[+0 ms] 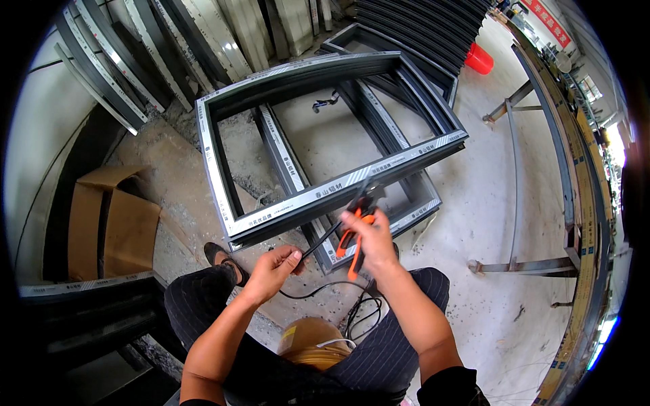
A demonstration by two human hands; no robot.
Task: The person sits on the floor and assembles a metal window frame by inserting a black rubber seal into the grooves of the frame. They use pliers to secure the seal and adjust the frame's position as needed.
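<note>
My left hand (274, 271) is closed, pinching a thin black rubber strip (319, 243) between thumb and fingers. The strip runs up and right toward the head of a pair of hand shears with orange and black handles (346, 245). My right hand (372, 237) is wrapped round those handles. The shears' head is blurred, so I cannot tell whether its blades touch the strip. Just beyond both hands lies a dark metal window frame (325, 191) with white-and-grey protective film, resting on other frames. More of the strip hangs below my left hand into a loose coil (362, 318).
A yellow bucket (311, 338) stands between my legs. An opened cardboard box (128, 233) sits at left, and long metal profiles (203, 40) lean at the back. Stacked dark frames (413, 27) and a red bucket (479, 59) are farther off. A metal-legged rack (514, 183) stands at right.
</note>
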